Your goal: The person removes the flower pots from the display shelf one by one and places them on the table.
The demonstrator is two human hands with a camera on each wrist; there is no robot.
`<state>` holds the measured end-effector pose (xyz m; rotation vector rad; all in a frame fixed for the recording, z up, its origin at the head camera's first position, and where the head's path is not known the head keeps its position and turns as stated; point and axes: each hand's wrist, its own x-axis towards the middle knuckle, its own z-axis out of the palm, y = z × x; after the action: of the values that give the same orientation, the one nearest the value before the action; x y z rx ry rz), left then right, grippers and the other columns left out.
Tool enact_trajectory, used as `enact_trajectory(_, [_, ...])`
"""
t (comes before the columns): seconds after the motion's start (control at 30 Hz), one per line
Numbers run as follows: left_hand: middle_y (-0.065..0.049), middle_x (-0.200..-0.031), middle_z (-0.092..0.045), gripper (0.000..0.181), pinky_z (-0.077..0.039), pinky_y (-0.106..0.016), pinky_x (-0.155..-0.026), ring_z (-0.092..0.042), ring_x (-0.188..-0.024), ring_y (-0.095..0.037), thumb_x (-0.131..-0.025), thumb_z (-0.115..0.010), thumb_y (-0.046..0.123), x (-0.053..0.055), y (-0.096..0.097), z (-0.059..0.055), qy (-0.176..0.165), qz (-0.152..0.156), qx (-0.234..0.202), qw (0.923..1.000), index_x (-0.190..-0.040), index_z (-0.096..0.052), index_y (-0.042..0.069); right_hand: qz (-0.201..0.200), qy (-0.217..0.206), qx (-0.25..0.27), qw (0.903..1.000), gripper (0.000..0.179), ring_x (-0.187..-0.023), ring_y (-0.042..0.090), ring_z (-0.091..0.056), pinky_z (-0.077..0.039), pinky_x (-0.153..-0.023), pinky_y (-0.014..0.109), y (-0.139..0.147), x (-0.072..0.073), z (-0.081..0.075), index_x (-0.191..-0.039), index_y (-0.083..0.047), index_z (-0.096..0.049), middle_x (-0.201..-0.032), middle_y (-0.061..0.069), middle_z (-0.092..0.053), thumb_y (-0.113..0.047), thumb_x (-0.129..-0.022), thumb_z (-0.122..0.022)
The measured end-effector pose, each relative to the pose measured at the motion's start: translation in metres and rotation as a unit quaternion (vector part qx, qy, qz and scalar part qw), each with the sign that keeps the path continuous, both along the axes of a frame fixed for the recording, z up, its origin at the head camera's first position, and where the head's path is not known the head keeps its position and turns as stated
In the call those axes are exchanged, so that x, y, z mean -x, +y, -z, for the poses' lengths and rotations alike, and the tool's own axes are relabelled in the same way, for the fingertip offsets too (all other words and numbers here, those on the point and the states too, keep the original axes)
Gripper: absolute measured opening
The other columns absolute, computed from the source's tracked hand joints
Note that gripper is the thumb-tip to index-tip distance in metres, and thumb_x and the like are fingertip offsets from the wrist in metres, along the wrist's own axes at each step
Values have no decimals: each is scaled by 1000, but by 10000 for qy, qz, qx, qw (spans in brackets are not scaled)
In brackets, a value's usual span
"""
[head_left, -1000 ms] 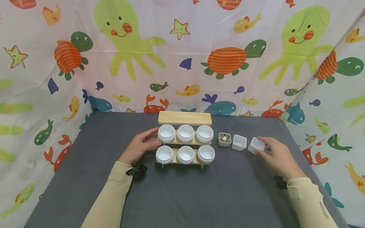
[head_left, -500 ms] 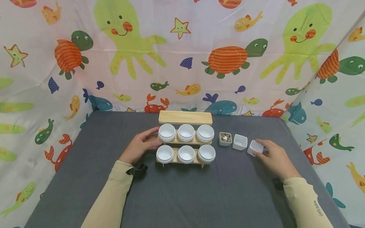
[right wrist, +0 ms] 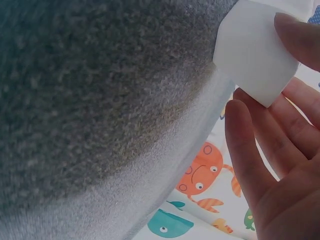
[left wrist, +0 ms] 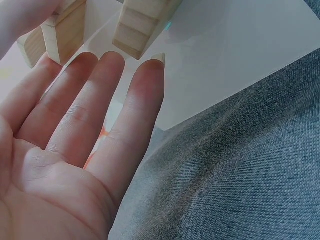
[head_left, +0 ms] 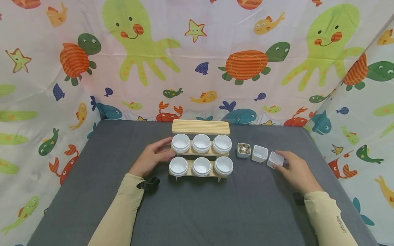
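A tiered wooden stand (head_left: pixel 200 127) holds two rows of round white bowls (head_left: pixel 201 143) in the middle of the table. At its left end my left hand (head_left: pixel 150 158) holds the middle plank, thumb in front and fingers behind. The left wrist view shows the thumb and nearest finger on a plank end (left wrist: pixel 65 32), with the other fingers fairly straight. To the right, my right hand (head_left: pixel 298 171) pinches a small square white cup (head_left: pixel 275 160) between thumb and fingers. The right wrist view shows that cup's tapered side (right wrist: pixel 255 52); its inside is hidden there.
Between the stand and the held cup stand another square white cup (head_left: pixel 259 153) and a square cup with a star-shaped top on a brownish fill (head_left: pixel 244 150). A grey cloth covers the table (head_left: pixel 197 212). A sea-animal curtain (head_left: pixel 197 51) hangs behind and at both sides.
My right hand has shifted slightly left and toward me, with the square white cup. The left hand and the stand stay where they were.
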<state>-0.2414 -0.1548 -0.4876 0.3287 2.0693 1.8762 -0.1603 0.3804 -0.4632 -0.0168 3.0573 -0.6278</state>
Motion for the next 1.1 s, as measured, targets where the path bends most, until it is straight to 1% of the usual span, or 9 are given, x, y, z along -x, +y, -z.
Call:
enact_trajectory(0.27, [-11,-162,-56,75,-63,-43,-103,-70,-135,-29,-96,-85,31,-1,-1,1,6,-19,2,10000,-162,-51,22,-32,39,-60,10000,66,-118,49,-66,-54,-101,72,-3,4,-1,-154,0,-54,-148,32,-57,-25,-98,-80])
enact_trajectory(0.4, [-11,-161,-57,75,-63,-43,-102,-70,-134,-29,-95,-86,30,0,-2,3,6,-21,-23,10000,-162,-51,22,-33,-45,-122,9999,74,-130,54,-58,-48,-108,75,-5,4,-6,-156,3,-50,-150,34,-55,-26,-96,-83])
enact_trajectory(0.5, [-11,-161,-57,75,-63,-43,-102,-71,-133,-28,-95,-86,31,1,-2,3,13,-18,-39,10000,-162,-52,23,29,-91,-145,9998,82,-140,57,-49,-42,-113,78,-10,5,-13,-159,4,-45,-154,35,-51,-29,-94,-84])
enact_trajectory(0.57, [-11,-161,-58,75,-64,-42,-101,-71,-132,-28,-95,-86,31,1,-3,3,21,-18,-34,10000,-162,-52,23,80,-70,-121,9999,86,-144,58,-45,-41,-113,79,-16,5,-21,-161,2,-42,-157,35,-48,-32,-94,-84])
enact_trajectory(0.7, [-10,-161,-58,75,-64,-40,-101,-71,-133,-28,-95,-86,31,2,-3,3,25,-24,-65,10000,-161,-52,23,38,153,-30,9999,88,-146,58,-44,-42,-113,78,-37,5,-41,-163,-1,-42,-160,33,-46,-35,-94,-85])
enact_trajectory(0.8, [-9,-160,-58,75,-64,-40,-100,-70,-134,-29,-94,-87,31,2,-3,4,6,-21,-86,10000,-161,-53,24,-150,404,2,9991,86,-146,54,-47,-44,-114,76,-60,7,-55,-162,-3,-44,-160,31,-49,-37,-94,-84])
enact_trajectory(0.93, [-9,-160,-59,75,-65,-39,-99,-69,-136,-30,-94,-87,33,2,-3,4,39,4,-50,10000,-160,-53,25,-537,692,105,9961,82,-145,49,-52,-46,-115,72,-93,11,-71,-161,-6,-48,-160,25,-53,-41,-95,-84])
enact_trajectory(1.0, [-9,-161,-58,75,-65,-38,-99,-69,-136,-30,-94,-87,33,2,-3,5,85,15,-25,10000,-161,-53,24,-789,851,237,9930,82,-144,45,-56,-48,-114,70,-109,13,-76,-160,-8,-51,-159,21,-56,-42,-94,-85])
enact_trajectory(1.1, [-10,-162,-57,76,-64,-37,-100,-68,-137,-31,-95,-86,33,2,-3,5,132,28,-6,9999,-162,-51,23,-1175,1108,475,9857,80,-141,38,-60,-52,-113,65,-132,16,-81,-156,-10,-56,-154,15,-62,-44,-91,-88])
